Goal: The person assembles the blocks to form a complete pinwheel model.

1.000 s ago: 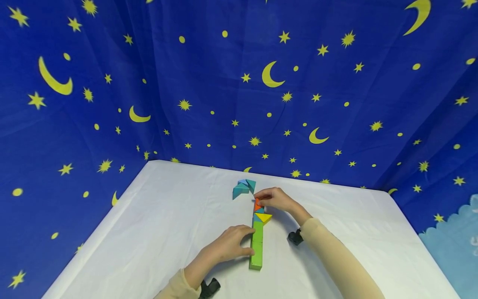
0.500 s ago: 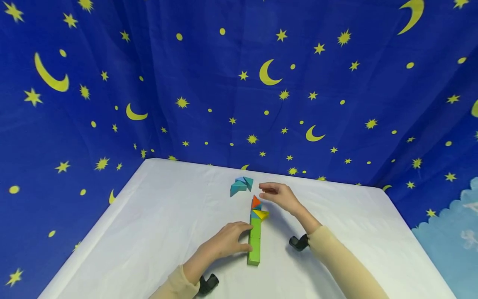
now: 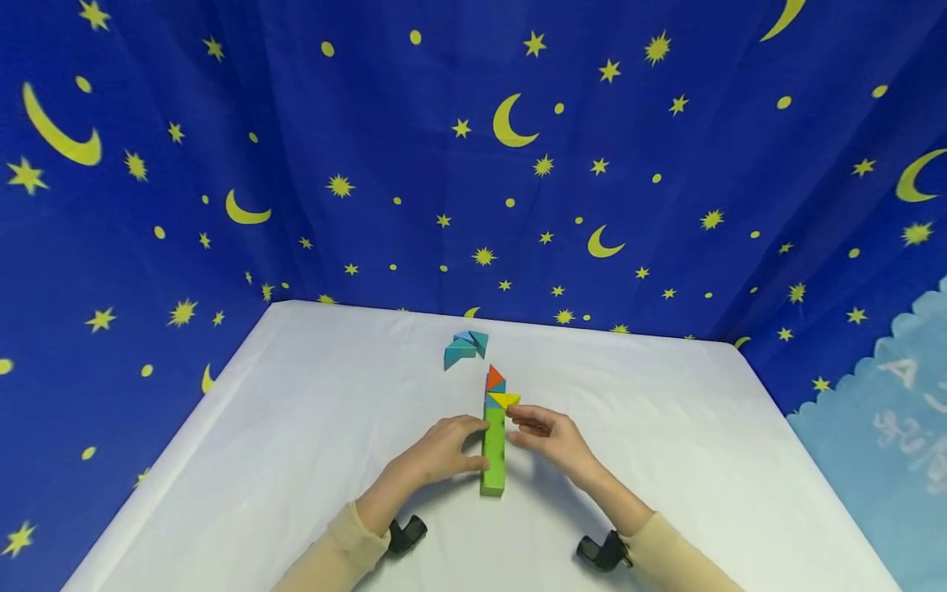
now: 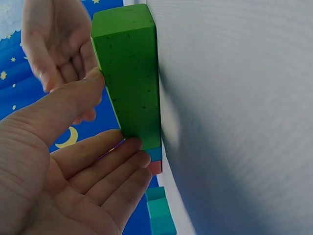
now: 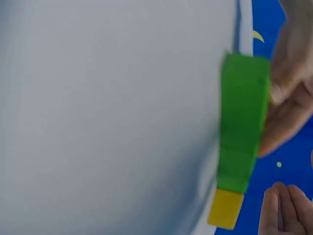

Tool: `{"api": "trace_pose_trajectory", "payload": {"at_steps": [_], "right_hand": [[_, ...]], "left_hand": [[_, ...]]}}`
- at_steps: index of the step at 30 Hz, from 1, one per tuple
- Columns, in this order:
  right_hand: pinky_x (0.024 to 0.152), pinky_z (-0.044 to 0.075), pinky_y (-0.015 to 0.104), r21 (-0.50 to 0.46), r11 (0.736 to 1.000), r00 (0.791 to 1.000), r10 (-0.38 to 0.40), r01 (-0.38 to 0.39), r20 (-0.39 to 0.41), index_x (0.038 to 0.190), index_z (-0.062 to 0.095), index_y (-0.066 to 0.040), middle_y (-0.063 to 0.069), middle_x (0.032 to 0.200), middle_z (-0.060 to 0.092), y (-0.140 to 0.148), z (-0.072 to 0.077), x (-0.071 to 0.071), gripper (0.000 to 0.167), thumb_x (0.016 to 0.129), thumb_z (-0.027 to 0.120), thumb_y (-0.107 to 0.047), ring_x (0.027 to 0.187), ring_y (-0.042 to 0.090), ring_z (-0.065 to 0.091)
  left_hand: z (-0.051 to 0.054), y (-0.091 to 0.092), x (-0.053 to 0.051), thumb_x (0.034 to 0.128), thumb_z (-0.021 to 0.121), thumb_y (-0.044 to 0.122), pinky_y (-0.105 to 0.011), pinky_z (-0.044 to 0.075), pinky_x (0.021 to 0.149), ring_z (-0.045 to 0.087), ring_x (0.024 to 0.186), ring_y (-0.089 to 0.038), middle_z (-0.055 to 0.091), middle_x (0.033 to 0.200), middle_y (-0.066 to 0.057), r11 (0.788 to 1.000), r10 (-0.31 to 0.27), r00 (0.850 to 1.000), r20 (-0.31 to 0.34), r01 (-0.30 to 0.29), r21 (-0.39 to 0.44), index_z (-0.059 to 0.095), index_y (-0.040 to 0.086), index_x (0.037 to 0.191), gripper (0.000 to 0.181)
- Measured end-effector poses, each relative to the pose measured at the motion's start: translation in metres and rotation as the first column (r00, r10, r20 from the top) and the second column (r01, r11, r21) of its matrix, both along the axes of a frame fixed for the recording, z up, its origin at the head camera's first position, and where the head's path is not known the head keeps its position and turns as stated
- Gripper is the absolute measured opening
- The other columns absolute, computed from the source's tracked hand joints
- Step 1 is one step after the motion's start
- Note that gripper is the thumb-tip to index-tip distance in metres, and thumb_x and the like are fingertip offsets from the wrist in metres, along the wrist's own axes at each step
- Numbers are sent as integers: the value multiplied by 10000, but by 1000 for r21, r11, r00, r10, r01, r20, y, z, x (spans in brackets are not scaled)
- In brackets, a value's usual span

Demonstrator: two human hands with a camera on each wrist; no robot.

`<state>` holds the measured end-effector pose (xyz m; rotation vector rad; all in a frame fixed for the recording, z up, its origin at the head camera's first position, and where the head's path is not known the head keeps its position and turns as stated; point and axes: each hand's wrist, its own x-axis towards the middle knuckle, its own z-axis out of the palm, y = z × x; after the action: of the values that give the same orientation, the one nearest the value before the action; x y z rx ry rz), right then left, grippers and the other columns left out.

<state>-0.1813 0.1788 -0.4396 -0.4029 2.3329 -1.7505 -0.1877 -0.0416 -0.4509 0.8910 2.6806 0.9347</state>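
A row of wooden blocks lies on the white table: long green blocks [image 3: 493,452] at the near end, then a blue triangle, a yellow triangle [image 3: 506,400] jutting right, and an orange triangle [image 3: 494,379] beside another blue one at the far end. My left hand [image 3: 444,449] touches the left side of the green blocks with thumb and fingertips, fingers fairly straight, as the left wrist view also shows. To the right of the row, my right hand [image 3: 553,440] hovers with loosely bent fingers near the yellow triangle and the green block. Nothing is in it.
Several teal and light blue triangular blocks [image 3: 460,351] sit together beyond the row's far end, slightly left. A blue curtain [image 3: 370,148] with yellow stars and moons stands behind the white table [image 3: 333,386]. Black wrist mounts [image 3: 602,552] hang under both forearms.
My right hand has let go of the orange triangle at the far end and come back toward me beside the yellow triangle. The left hand stays at the green blocks. The head view has shifted.
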Motion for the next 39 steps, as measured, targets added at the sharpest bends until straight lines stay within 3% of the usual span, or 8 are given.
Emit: {"api": "trace_pose_trajectory", "payload": {"at_steps": [6,11,20,23,26,31,35,39], "right_hand": [[982,425,346,34,999,998,1,1,-62,1293,541,20,178,1290,543,-6,-13,19,491,858,705,-138,1193,329,503],[965,441,389,131,991,987,-3,24,-161,1289,552,1,162,1295,545,-11,-21,19,505,835,729,-131,1192,324,506],[880,500,339,236,972,917,78,18,-392,1262,549,50,176,1249,565,-11,-29,16,521,792,749,-58,1116,333,557],[882,500,347,241,970,914,105,-8,-393,1272,541,53,177,1255,563,-11,-28,17,518,804,736,-51,1105,326,566],[902,488,350,255,967,927,110,-16,-358,1287,539,35,154,1274,558,-10,-27,17,517,815,729,-54,1109,311,569],[916,479,364,269,963,936,114,-21,-334,1298,531,33,154,1279,555,-10,-24,16,512,833,718,-69,1105,319,572],[917,477,372,268,963,942,113,-25,-315,1301,524,43,166,1277,554,-12,-24,16,516,835,713,-70,1101,324,574],[912,481,358,270,963,950,98,-16,-296,1309,525,24,143,1280,558,-12,-26,18,520,834,713,-74,1094,291,584]], "left_hand": [[1,-1,0,827,743,275,-432,381,1013,492,1206,-284,560,1281,-136,1000,-19,1000,-6,19,19,543,-21,1292,586],[2,-3,-1,831,739,274,-443,375,1015,490,1209,-289,560,1280,-145,999,-31,999,-19,32,31,541,-24,1292,584],[3,-3,-1,829,741,273,-446,374,1016,492,1207,-291,560,1279,-148,999,-33,999,-26,34,28,542,-27,1290,584],[3,-3,0,832,738,275,-454,368,1019,485,1213,-296,554,1287,-149,999,-38,999,-20,38,21,539,-26,1294,587],[4,-3,-1,836,733,284,-451,366,1021,482,1216,-294,549,1294,-150,998,-54,998,-15,54,16,532,-27,1302,595],[11,-7,-10,849,719,291,-432,392,1005,498,1202,-277,558,1285,-133,997,-73,997,-13,74,17,545,-14,1294,567],[17,-17,-28,873,694,213,-434,448,947,553,1130,-304,589,1235,-122,993,24,1000,8,-24,116,594,16,1248,436],[13,-28,-58,869,698,167,-396,490,895,593,1062,-306,615,1168,-117,953,186,982,16,-184,243,630,17,1190,361]]}}
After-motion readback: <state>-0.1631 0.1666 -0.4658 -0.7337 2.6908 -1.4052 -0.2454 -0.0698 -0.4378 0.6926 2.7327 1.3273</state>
